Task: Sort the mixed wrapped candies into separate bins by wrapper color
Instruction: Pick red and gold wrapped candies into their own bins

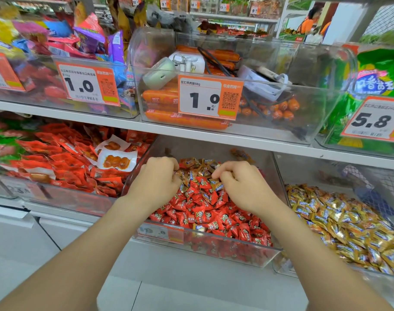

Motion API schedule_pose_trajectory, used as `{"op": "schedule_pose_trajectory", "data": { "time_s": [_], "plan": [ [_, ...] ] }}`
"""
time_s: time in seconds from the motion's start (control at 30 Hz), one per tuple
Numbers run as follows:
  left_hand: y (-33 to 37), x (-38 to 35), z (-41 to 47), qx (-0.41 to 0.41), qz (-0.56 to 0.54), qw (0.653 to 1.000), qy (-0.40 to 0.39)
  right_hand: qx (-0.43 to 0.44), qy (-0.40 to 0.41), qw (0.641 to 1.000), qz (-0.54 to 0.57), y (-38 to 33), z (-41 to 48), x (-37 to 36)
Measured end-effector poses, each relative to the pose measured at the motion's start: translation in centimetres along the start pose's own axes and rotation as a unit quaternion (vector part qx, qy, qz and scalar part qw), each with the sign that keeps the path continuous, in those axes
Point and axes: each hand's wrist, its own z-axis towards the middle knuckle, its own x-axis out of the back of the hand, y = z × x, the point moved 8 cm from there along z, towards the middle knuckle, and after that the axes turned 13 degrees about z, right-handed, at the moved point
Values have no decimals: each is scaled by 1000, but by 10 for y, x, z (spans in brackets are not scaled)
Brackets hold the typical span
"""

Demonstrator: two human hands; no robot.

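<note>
Both my hands reach into the middle clear bin [214,250] on the lower shelf. It holds a heap of red-wrapped candies [205,212], with gold-wrapped candies [199,164] mixed in toward the back. My left hand [160,178] has its fingers curled around gold candies at the pile's back left. My right hand [238,182] pinches gold candies with curled fingers just right of it. The bin to the right [281,269] is filled with gold-wrapped candies [344,223].
A bin of red snack packets [63,162] stands to the left. The upper shelf [191,132] carries clear bins with orange sausages [184,120], a phone and cables, green bags [375,79] and orange price tags. The white shelf base lies below.
</note>
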Motion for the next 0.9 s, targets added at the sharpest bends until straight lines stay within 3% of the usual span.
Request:
{"op": "schedule_pose_trajectory", "data": {
  "time_s": [0.2, 0.33, 0.43, 0.5, 0.7, 0.9],
  "plan": [
    [13, -31, 9, -109, 59, 985, -122, 90, 37, 990, -101, -17, 13, -6],
    [14, -43, 11, -148, 60, 970, -185, 87, -76, 981, -155, -9, 12, -30],
    [12, -41, 15, -147, 44, 975, -163, 44, -152, 952, -262, 5, 5, -45],
    [10, -39, 15, -141, 35, 978, -149, 42, -155, 950, -266, 4, 3, -45],
    [2, -17, 12, -100, -63, 989, -89, -9, -72, 995, -72, 3, 6, -16],
    [-9, -2, 11, -9, -100, 994, -48, 12, 53, 997, -47, 5, 13, 1]
  ]
}}
